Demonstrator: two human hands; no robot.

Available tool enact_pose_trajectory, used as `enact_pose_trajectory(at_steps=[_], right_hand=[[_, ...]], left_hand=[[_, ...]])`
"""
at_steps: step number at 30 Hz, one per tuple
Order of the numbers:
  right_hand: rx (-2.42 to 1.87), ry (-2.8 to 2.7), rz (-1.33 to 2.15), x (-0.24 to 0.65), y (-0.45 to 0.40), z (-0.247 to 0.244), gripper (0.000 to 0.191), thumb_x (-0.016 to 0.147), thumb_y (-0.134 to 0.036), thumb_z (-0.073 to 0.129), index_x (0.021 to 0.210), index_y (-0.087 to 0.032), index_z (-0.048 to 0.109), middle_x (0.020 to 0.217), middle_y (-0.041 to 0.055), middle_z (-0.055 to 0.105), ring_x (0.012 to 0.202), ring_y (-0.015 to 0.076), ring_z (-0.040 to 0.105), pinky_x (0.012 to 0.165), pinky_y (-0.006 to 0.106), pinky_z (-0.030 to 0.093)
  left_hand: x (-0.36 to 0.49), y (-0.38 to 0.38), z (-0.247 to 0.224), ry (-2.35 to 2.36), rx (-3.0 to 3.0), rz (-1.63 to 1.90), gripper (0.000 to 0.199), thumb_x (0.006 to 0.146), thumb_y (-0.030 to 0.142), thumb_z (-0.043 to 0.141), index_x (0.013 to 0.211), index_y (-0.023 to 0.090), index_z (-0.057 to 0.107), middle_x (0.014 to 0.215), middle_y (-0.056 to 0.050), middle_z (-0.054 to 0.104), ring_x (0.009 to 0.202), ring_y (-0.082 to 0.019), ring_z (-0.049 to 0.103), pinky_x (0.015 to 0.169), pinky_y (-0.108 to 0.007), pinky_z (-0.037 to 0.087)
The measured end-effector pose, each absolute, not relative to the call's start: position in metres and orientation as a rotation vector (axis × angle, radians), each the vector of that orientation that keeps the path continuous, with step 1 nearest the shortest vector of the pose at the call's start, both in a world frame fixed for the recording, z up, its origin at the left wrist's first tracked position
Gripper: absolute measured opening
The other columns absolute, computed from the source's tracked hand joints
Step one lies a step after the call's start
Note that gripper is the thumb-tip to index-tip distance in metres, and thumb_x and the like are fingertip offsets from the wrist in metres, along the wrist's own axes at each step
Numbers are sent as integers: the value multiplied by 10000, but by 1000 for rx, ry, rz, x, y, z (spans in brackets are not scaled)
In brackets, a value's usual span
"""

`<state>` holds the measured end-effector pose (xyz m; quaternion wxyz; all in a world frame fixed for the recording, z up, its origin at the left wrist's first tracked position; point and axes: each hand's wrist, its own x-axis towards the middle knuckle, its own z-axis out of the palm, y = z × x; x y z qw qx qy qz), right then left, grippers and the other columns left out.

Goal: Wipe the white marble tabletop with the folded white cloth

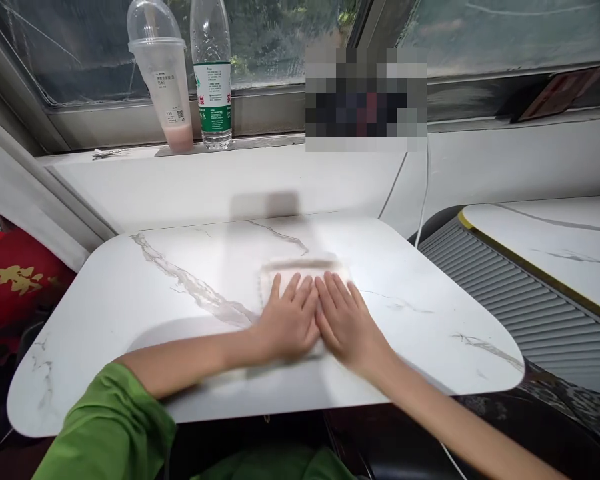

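A pale folded cloth [305,265] lies on the white marbled table [190,380], slightly blurred at its edges. On its left half rests my left hand [290,320], palm down, with the fingers stretched out and pointing away from me. My right hand [347,319] lies flat beside it, partly on the cloth, its fingers also extended. The two hands touch or nearly touch at the thumbs and index fingers. Most of the cloth is hidden under them.
On the window ledge stand a plastic cup [163,87] with pink drink and a water bottle [213,93]. A white cable [423,200] hangs at the table's back right. A red bag [20,277] is at left; another table [570,247] is at right.
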<state>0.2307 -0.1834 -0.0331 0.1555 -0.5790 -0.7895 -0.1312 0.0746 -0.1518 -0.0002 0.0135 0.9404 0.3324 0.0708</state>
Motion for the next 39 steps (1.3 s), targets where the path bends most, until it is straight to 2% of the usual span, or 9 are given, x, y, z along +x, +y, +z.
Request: enact_pose_trajectory(at_steps=[3, 6, 8, 13, 20, 25, 33, 39], right_hand=[[-1543, -2320, -326, 211, -235, -24, 637, 934, -268, 269, 1496, -47, 67, 1485, 218, 318, 1414, 312, 179, 1080, 562, 290], [-1512, -2334, -260, 204, -254, -18, 655, 938, -287, 281, 1504, -76, 25, 1508, 194, 281, 1417, 297, 178, 1076, 546, 310], [-1511, -2359, -235, 207, -247, -20, 642, 940, -316, 295, 1500, -76, 95, 1495, 186, 317, 1411, 286, 209, 1074, 516, 327], [-1597, -2334, -255, 213, -177, -31, 542, 927, -290, 265, 1382, -29, 404, 1429, 191, 426, 1365, 280, 321, 1091, 466, 298], [-1795, -2265, -135, 202, -32, -19, 539, 894, -228, 256, 1362, -12, 415, 1438, 180, 418, 1346, 264, 348, 1103, 435, 252], [-1768, -2213, -125, 199, 18, -21, 507, 888, -220, 250, 1327, -66, 452, 1404, 144, 466, 1303, 243, 390, 1088, 423, 267], [-1802, -2182, -159, 194, -7, -24, 530, 905, -240, 237, 1360, -43, 427, 1428, 167, 436, 1334, 253, 365, 1102, 442, 256], [-1796, -2226, -270, 174, -99, -28, 535, 925, -252, 241, 1367, -10, 419, 1436, 202, 411, 1354, 284, 339, 1098, 470, 267]], left_hand=[[50, -197, 8, 948, 2925, 220, 572, 957, 331, 273, 1436, 20, 298, 1508, -169, 265, 1409, -347, 172, 1129, -561, 121], [38, -216, 14, 934, 2888, 212, 566, 955, 327, 283, 1438, 33, 303, 1512, -153, 261, 1419, -324, 152, 1144, -533, 117], [38, -213, 14, 965, 2846, 207, 560, 957, 318, 276, 1447, 46, 289, 1520, -136, 246, 1425, -301, 138, 1152, -519, 109], [54, -159, 5, 1164, 2679, 195, 556, 950, 279, 243, 1455, 48, 251, 1532, -115, 230, 1430, -254, 136, 1161, -502, 87], [65, -20, 0, 1349, 2667, 308, 491, 916, 229, 290, 1387, 109, 365, 1484, -77, 356, 1386, -187, 263, 1167, -435, 95], [63, 27, -3, 1390, 2653, 401, 451, 915, 205, 279, 1345, 142, 398, 1426, -46, 438, 1338, -144, 327, 1166, -400, 102], [55, 10, -9, 1374, 2708, 365, 453, 947, 255, 257, 1376, 170, 373, 1478, -34, 368, 1377, -157, 275, 1162, -403, 120], [30, -75, -6, 1228, 2811, 354, 482, 950, 269, 282, 1402, 120, 358, 1481, -79, 365, 1394, -207, 255, 1164, -440, 101]])
